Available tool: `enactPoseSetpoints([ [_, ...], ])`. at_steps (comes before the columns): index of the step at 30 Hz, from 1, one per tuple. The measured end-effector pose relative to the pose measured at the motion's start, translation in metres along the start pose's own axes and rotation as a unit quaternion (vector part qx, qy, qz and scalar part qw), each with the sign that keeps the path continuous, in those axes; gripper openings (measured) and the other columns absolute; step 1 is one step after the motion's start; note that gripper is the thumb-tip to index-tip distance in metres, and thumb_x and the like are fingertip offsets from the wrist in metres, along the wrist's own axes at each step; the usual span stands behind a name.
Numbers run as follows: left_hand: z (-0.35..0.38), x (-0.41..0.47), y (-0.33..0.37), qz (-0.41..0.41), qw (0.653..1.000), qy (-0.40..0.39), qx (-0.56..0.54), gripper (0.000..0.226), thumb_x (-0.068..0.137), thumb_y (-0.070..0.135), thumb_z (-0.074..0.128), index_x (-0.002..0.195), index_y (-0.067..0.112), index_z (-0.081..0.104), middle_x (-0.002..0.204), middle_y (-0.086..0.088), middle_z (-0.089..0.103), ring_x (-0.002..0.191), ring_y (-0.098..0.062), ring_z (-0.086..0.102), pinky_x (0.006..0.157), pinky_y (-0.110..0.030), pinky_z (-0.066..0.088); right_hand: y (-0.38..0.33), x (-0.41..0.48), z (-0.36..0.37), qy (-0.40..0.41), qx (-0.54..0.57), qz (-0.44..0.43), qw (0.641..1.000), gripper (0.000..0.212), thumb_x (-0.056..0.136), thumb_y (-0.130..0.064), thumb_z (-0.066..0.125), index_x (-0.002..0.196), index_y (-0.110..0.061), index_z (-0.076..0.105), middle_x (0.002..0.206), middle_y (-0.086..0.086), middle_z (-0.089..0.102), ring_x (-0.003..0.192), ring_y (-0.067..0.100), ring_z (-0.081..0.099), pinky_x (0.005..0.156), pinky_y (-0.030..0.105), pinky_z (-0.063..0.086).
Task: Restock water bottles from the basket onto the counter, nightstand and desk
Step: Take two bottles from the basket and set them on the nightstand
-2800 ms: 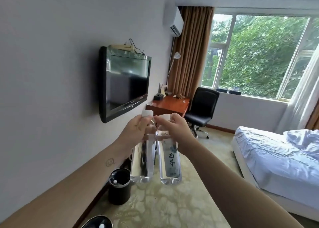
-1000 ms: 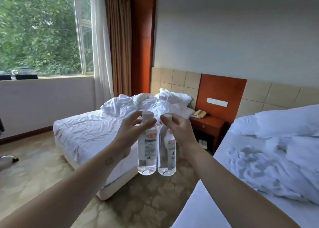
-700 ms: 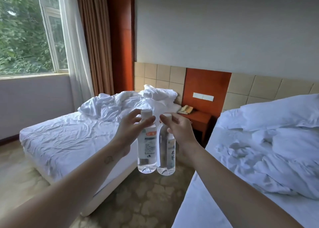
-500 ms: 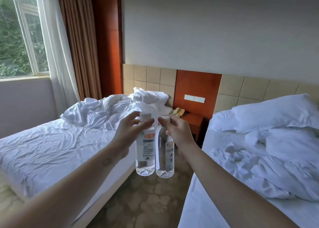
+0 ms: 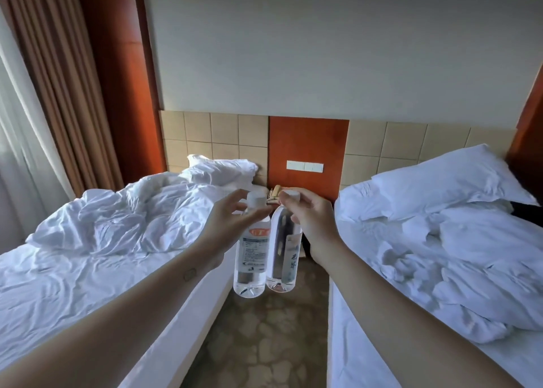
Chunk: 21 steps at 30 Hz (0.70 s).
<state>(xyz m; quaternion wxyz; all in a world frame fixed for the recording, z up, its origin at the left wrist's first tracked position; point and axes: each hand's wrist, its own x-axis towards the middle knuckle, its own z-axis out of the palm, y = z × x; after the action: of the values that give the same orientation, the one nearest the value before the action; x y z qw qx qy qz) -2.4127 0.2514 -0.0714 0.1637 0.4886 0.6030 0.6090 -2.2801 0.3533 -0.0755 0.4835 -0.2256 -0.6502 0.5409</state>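
Two clear water bottles hang side by side in front of me, above the aisle between two beds. My left hand [image 5: 227,220] pinches the neck of the left bottle [image 5: 251,258], which has a white cap and a red and white label. My right hand [image 5: 313,221] pinches the neck of the right bottle [image 5: 282,258], which bears dark characters. The bottles touch each other. Behind them the nightstand is almost wholly hidden; only a beige telephone [image 5: 274,194] on it peeks out between the caps.
An unmade bed [image 5: 88,255] with white sheets lies on the left, another bed [image 5: 440,255] on the right. A patterned carpet aisle [image 5: 264,343] runs between them toward an orange wall panel with a switch plate [image 5: 304,166]. Brown curtains [image 5: 58,94] hang far left.
The view has swung from the TV wall and desk past the window to the beds and moved into the aisle. Both hands still hold the bottles the same way.
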Motion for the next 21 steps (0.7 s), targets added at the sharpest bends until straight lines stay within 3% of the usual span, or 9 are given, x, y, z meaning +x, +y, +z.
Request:
enactPoseSetpoints([
  [4, 0.009, 0.043, -0.033, -0.020, 1.000, -0.014, -0.010, 0.017, 0.079, 0.036, 0.077, 0.092, 0.032, 0.067, 0.089, 0.008, 0.069, 0.086, -0.006, 0.065, 0.065, -0.028, 0.046, 0.023, 0.033, -0.001, 0.025, -0.020, 0.016, 0.999, 0.023, 0.084, -0.032, 0.072, 0.104, -0.020, 0.072, 0.087, -0.017, 0.073, 0.082, -0.008, 0.064, 0.076, 0.016, 0.047],
  [6, 0.017, 0.063, -0.048, -0.024, 0.999, -0.023, -0.024, 0.018, 0.079, 0.035, 0.077, 0.093, 0.028, 0.068, 0.088, 0.005, 0.069, 0.083, -0.010, 0.067, 0.065, -0.026, 0.047, 0.034, 0.052, -0.006, 0.028, -0.036, 0.015, 0.999, 0.016, 0.085, -0.031, 0.072, 0.098, -0.022, 0.073, 0.085, -0.016, 0.073, 0.082, -0.006, 0.064, 0.077, 0.019, 0.048],
  [11, 0.042, 0.126, -0.080, -0.010, 0.998, -0.046, -0.041, 0.018, 0.082, 0.032, 0.075, 0.093, 0.021, 0.066, 0.079, 0.017, 0.072, 0.072, 0.003, 0.068, 0.052, -0.009, 0.046, 0.063, 0.113, -0.020, 0.042, -0.054, 0.012, 0.998, 0.019, 0.083, -0.033, 0.074, 0.099, -0.023, 0.074, 0.089, -0.012, 0.074, 0.084, -0.004, 0.066, 0.073, 0.015, 0.047],
  [16, 0.074, 0.205, -0.107, -0.004, 0.998, -0.045, -0.045, 0.020, 0.081, 0.035, 0.075, 0.094, 0.025, 0.065, 0.081, 0.019, 0.072, 0.074, 0.003, 0.068, 0.058, -0.013, 0.045, 0.089, 0.189, -0.043, 0.039, -0.078, 0.007, 0.996, 0.012, 0.082, -0.034, 0.074, 0.093, -0.028, 0.072, 0.085, -0.017, 0.073, 0.083, -0.007, 0.065, 0.067, 0.007, 0.046],
  [21, 0.105, 0.273, -0.135, -0.011, 0.998, -0.039, -0.050, 0.024, 0.076, 0.042, 0.077, 0.095, 0.032, 0.066, 0.084, 0.019, 0.072, 0.077, 0.004, 0.068, 0.059, -0.010, 0.044, 0.119, 0.257, -0.066, 0.039, -0.091, 0.007, 0.995, 0.013, 0.082, -0.032, 0.075, 0.093, -0.026, 0.073, 0.088, -0.011, 0.074, 0.089, 0.004, 0.067, 0.079, 0.018, 0.048],
])
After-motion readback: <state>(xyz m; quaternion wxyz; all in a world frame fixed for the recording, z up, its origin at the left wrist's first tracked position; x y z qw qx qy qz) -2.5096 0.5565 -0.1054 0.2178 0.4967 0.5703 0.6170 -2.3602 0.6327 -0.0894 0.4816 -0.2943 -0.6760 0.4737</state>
